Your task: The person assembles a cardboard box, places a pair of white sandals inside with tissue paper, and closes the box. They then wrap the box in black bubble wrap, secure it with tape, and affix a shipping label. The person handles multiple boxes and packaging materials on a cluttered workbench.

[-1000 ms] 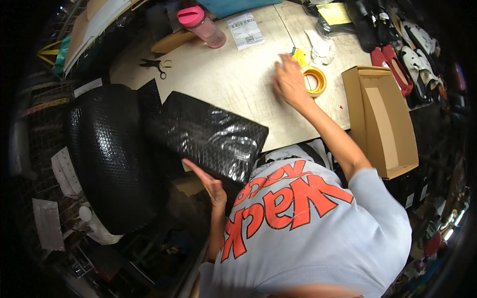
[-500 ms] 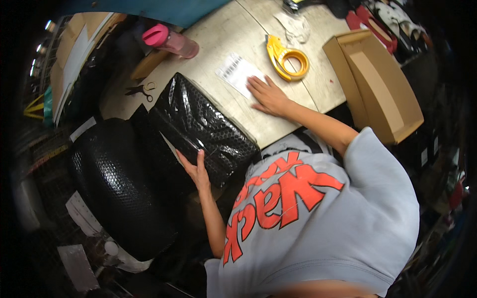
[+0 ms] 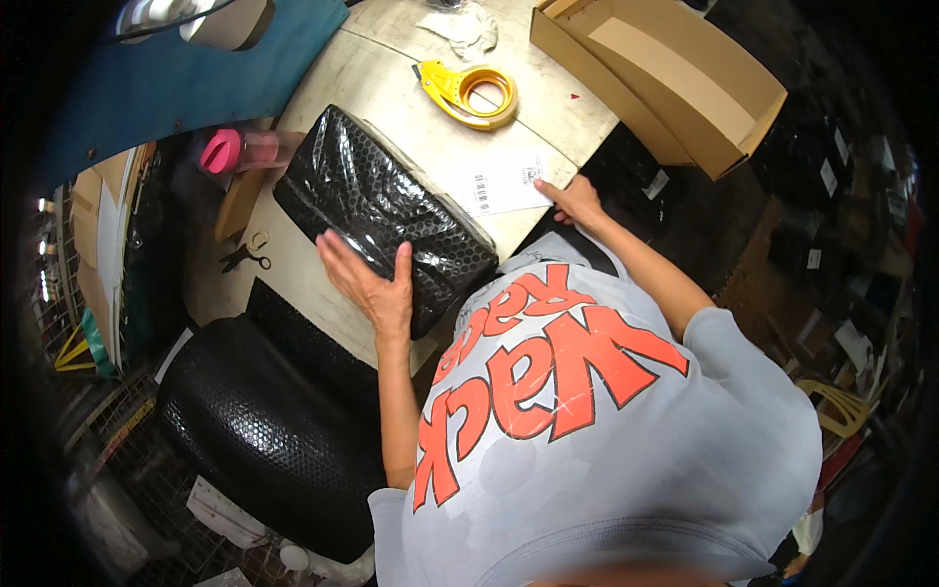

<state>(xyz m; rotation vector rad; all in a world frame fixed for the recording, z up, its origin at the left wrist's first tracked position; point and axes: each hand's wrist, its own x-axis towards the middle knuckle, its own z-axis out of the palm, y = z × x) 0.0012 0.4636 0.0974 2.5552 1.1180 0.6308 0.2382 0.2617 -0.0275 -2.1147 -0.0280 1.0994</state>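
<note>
A package in shiny black bubble wrap (image 3: 367,191) lies on the pale worktable (image 3: 377,39). My left hand (image 3: 372,286) is laid along its near left side, fingers stretched out and thumb apart. To the right of the package rests a white printed label sheet (image 3: 509,196). My right hand (image 3: 575,203) pinches the sheet's right end at the table's near edge, thumb on top. Beyond the label sits a yellow tape dispenser (image 3: 442,86) with a roll in it.
A large roll of black bubble wrap (image 3: 259,421) stands at the left, beside scissors (image 3: 246,258) and a pink-lidded bottle (image 3: 223,152). An open cardboard box (image 3: 626,93) is at the far right. Crumpled whitish plastic (image 3: 471,31) lies at the back.
My right hand has gone from lying flat on the label to pinching its end, and the label now lies nearer the table's edge. My left hand has slid up onto the package's side.
</note>
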